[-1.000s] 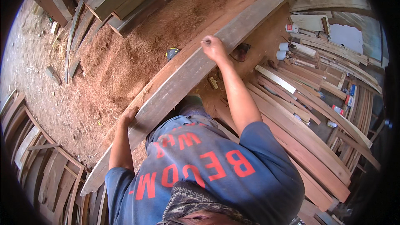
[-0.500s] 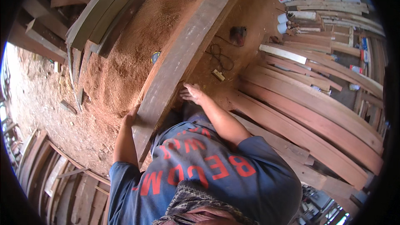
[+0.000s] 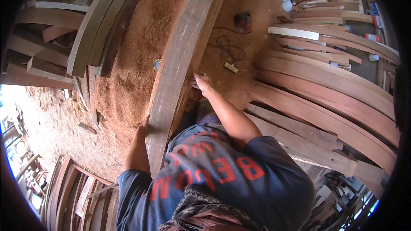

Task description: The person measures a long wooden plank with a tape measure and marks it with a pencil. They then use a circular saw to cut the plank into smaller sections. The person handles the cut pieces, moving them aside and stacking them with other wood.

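Observation:
A long, weathered wooden beam runs from the top centre down toward my body, its top pale grey and its side faces browner. My left hand grips the beam's left side low down, most fingers hidden behind it. My right hand, dusty at the fingers, holds the right side higher up with bent fingers against the wood. Left of the beam, a small yellow-and-black object is partly hidden by it. To the right, a dark power tool with a coiled cord and a small yellowish block lie on sawdust.
Stacked curved timbers fill the upper left, with more pieces at the lower left. Long reddish boards fan across the right, near white containers and mixed offcuts. Sawdust covers the ground around the beam.
My right hand has left the beam's top face and now holds its right side. The beam lies more steeply in the view, and the surroundings have swung round.

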The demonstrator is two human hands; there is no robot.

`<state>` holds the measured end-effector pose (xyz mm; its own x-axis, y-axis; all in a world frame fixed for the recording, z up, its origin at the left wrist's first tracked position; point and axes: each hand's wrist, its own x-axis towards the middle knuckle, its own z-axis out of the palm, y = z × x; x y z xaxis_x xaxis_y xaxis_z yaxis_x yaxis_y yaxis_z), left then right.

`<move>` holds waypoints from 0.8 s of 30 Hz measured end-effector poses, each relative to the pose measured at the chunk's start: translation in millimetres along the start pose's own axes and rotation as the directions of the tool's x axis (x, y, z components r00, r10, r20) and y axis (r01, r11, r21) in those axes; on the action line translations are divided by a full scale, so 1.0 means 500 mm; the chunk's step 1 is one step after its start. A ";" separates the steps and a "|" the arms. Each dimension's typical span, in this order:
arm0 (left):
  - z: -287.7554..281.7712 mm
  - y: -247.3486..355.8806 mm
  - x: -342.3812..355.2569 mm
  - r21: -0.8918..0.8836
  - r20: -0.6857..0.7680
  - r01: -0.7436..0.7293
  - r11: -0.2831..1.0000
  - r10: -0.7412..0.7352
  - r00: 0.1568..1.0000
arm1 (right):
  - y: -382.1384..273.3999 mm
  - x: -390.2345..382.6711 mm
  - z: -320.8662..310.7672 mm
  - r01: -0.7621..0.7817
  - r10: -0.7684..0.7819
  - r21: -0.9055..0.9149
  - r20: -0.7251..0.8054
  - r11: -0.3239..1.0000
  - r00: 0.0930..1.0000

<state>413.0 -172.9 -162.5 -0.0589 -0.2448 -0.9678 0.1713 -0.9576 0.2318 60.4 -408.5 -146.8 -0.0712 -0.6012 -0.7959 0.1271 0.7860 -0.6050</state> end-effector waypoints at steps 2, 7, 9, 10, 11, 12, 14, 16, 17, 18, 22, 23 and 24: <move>0.002 -0.012 0.012 0.000 0.005 -0.017 1.000 0.017 1.000 | -0.049 -0.053 -0.059 -0.032 0.046 -0.135 0.100 0.990 0.994; 0.018 0.006 0.000 0.112 -0.137 -0.095 0.989 0.110 0.984 | -0.030 -0.041 -0.222 0.052 -0.002 -0.495 0.101 0.867 0.995; 0.065 0.087 -0.088 0.176 -0.259 -0.184 0.967 0.226 0.939 | 0.036 0.003 -0.321 0.203 -0.133 -0.685 0.154 0.700 0.979; 0.021 0.045 -0.043 0.024 -0.279 -0.238 0.971 0.235 0.931 | 0.063 0.036 -0.359 0.327 -0.218 -0.738 0.244 0.590 0.945; 0.014 0.049 -0.044 0.079 -0.374 -0.339 0.937 0.344 0.862 | -0.021 -0.020 -0.345 0.219 -0.069 -0.820 0.216 0.529 0.974; 0.024 0.086 -0.046 0.140 -0.436 -0.433 0.890 0.449 0.780 | -0.041 -0.019 -0.380 0.260 -0.117 -0.850 0.233 0.458 0.966; 0.076 0.188 -0.063 0.407 -0.542 -0.454 0.792 0.610 0.578 | -0.085 0.033 -0.441 0.286 -0.185 -0.871 0.228 0.399 0.956; 0.164 0.324 -0.112 0.582 -0.523 -0.432 0.689 0.724 0.450 | -0.114 0.122 -0.501 0.244 -0.212 -0.862 0.163 0.444 0.964; 0.216 0.411 -0.133 0.628 -0.480 -0.438 0.643 0.763 0.433 | -0.164 0.147 -0.510 0.219 -0.237 -0.878 0.126 0.425 0.963; 0.281 0.497 -0.144 0.672 -0.431 -0.442 0.595 0.799 0.420 | -0.228 0.165 -0.521 0.189 -0.260 -0.894 0.084 0.407 0.962; 0.603 0.799 -0.077 0.818 -0.483 -0.305 0.488 0.870 0.098 | -0.392 0.343 -0.576 0.273 -0.273 -0.888 0.177 0.369 0.946; 0.662 0.859 -0.047 0.843 -0.474 -0.254 0.473 0.878 0.061 | -0.406 0.421 -0.599 0.282 -0.195 -0.896 0.226 0.344 0.954; 0.704 0.894 -0.015 0.796 -0.558 -0.186 0.576 0.818 0.140 | -0.367 0.545 -0.637 0.282 -0.182 -0.917 0.237 0.281 0.954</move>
<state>144.1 -652.8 -16.8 0.6809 -0.7324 -0.0010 -0.6736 -0.6268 0.3916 -297.4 -670.6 -259.4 0.1436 -0.7508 -0.6447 -0.8919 0.1840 -0.4130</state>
